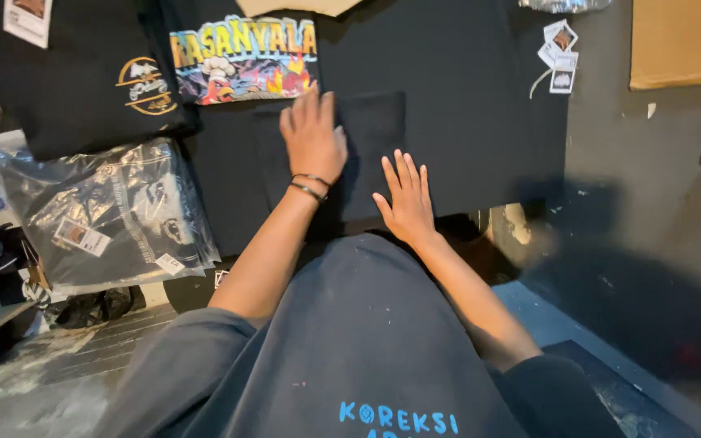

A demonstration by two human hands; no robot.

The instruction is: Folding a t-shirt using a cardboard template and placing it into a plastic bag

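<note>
Two hands flat, fingers spread, holding nothing: left hand (312, 136) and right hand (405, 199) press one folded black garment (383, 138) on the counter (488, 122). Folding looks nearly done; bagging seemingly remains. One bagged shirt (111, 215) lies left, two printed shirts behind, four tags (560, 57) far right.

Black cloth, one loud print

The shirt (448, 105) under the left hand (312, 134) and right hand (406, 199) is plain black; above the left hand a print (243, 58) shows yellow, red and blue; black bands (308, 185) ring that wrist.
</note>
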